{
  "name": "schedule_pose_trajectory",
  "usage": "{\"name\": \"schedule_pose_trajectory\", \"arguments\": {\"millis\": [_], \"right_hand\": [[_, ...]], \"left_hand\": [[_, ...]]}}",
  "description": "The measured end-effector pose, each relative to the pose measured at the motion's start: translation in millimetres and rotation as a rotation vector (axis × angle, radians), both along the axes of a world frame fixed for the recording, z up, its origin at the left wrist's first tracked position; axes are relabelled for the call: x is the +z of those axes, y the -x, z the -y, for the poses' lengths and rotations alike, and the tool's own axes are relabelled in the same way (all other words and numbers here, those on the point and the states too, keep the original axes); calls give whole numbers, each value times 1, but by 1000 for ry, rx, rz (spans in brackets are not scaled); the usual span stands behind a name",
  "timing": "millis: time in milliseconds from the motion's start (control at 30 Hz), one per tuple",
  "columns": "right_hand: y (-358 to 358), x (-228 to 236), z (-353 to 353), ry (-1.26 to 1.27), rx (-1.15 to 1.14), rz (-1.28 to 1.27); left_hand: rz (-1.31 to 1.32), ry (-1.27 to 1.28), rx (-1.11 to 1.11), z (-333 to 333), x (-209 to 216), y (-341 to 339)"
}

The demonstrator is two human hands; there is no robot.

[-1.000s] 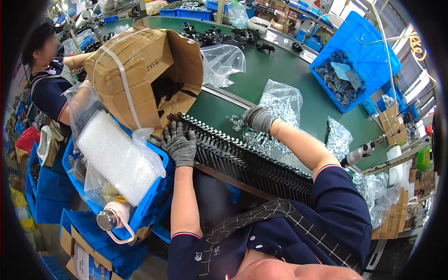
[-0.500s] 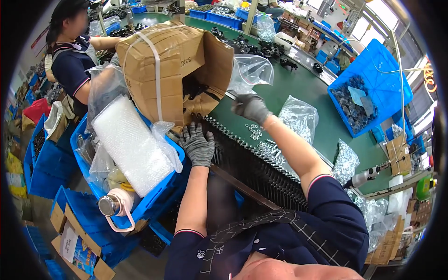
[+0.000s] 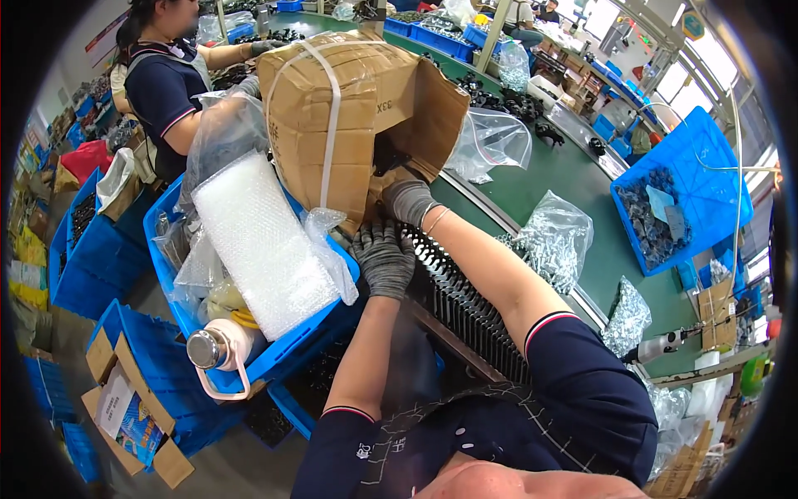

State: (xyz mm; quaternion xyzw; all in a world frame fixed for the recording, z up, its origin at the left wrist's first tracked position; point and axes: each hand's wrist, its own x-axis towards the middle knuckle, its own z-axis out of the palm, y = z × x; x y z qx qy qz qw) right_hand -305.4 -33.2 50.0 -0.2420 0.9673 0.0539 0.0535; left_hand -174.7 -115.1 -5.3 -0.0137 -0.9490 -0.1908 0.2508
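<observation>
My left hand (image 3: 382, 259), in a grey striped glove, lies with its fingers stretched out at the far end of a long row of black parts (image 3: 478, 312). Shiny metal tips line the row's upper edge. My right hand (image 3: 409, 202), gloved alike, is at the lower lip of a big brown carton (image 3: 307, 141), just above the left hand. Its fingertips are hidden, so whether they hold anything does not show. The carton lies on its side, strapped in white, with its mouth toward the right and dark parts inside.
A blue crate (image 3: 274, 333) at left carries bubble wrap (image 3: 258, 241) and a flask (image 3: 218, 348). Clear bags of small metal pieces (image 3: 559, 241) lie on the green belt (image 3: 499, 179). A tilted blue bin (image 3: 706, 183) stands at right. A co-worker (image 3: 166, 91) stands beyond the carton.
My right hand has come leftward from over the green belt to the carton's mouth, its forearm now crossing the row. My left hand stays at the row's end. The whole view has shifted.
</observation>
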Motion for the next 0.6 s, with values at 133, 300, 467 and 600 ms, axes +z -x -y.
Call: {"name": "schedule_pose_trajectory", "arguments": {"millis": [133, 300, 467, 600], "right_hand": [[4, -11, 5, 18, -99, -67], [-1, -8, 3, 32, -98, -59], [-14, -3, 8, -14, -90, -110], [-28, -2, 7, 37, -112, -177]], "left_hand": [[-21, 2, 4, -2, 3, 2], [-31, 5, -2, -2, 4, 0], [6, -13, -13, 0, 5, 1], [2, -5, -16, -1, 3, 2]]}}
